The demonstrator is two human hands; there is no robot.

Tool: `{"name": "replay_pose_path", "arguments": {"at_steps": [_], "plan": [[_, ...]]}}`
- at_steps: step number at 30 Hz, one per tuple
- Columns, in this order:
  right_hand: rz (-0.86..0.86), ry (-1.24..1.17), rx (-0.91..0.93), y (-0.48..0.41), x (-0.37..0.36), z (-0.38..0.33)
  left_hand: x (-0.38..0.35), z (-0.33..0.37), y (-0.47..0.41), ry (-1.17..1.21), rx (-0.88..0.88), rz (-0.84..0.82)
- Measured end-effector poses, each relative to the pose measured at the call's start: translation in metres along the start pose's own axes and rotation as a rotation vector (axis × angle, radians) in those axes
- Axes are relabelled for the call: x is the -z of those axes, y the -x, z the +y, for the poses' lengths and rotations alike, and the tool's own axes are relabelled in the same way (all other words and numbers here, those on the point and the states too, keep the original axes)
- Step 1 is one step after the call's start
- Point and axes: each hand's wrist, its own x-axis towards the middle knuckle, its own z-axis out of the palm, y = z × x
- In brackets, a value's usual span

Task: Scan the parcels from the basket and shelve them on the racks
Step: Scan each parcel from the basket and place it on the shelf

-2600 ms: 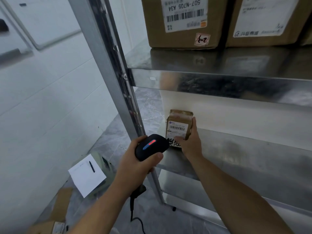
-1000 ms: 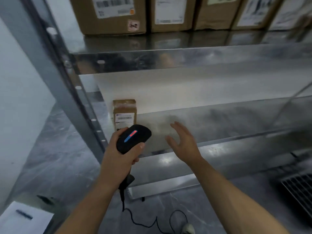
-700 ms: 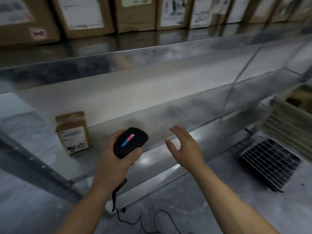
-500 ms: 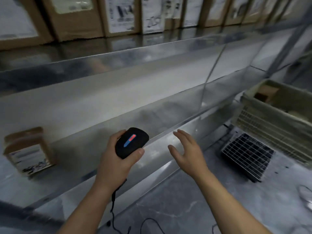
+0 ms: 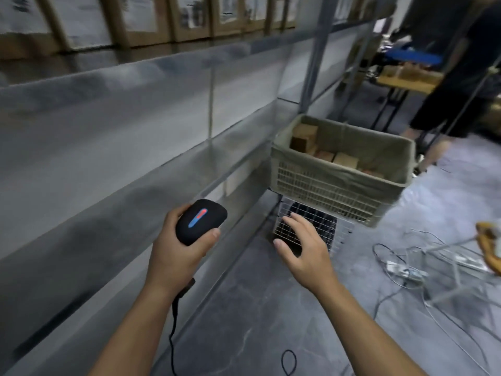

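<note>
My left hand point(image 5: 176, 248) grips a black barcode scanner point(image 5: 200, 221) with a red and blue light strip; its cable hangs down past my wrist. My right hand point(image 5: 303, 245) is empty, its fingers spread and relaxed, held in the air in front of a wire stand. A beige fabric-lined basket point(image 5: 325, 185) sits on that stand to the right, with several brown parcels point(image 5: 344, 160) inside. The metal rack point(image 5: 135, 147) runs along the left, and its middle shelf in view is bare. Cardboard boxes point(image 5: 151, 20) line the shelf above.
A wire mesh stand point(image 5: 309, 229) holds up the basket. Cables and a power strip point(image 5: 401, 270) lie on the grey floor at right. A person in dark clothes point(image 5: 455, 85) stands at the back right beside a wooden table point(image 5: 406, 77).
My right hand let go of the small parcel, left standing on the middle shelf. My view swung right along the rack; that parcel is out of frame and the basket has come into view.
</note>
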Motion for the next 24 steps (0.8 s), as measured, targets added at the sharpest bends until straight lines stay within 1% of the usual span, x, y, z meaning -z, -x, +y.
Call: {"name": "replay_pose_path", "arguments": {"at_steps": [7,11,17,24], "plan": [[0.120,0.001,-0.137,-0.021,0.038,0.046,-0.079,0.008,-0.043,0.003,0.010,-0.166],[0.132,-0.010,-0.182,-0.044,0.047,0.070,-0.119,0.010,-0.073,0.007,0.021,-0.219],[0.185,0.007,-0.220,-0.118,0.058,0.112,-0.182,0.013,-0.150,0.010,-0.011,-0.263],[0.228,-0.013,-0.296,-0.223,0.068,0.156,-0.250,0.027,-0.266,0.033,-0.025,-0.325]]}}
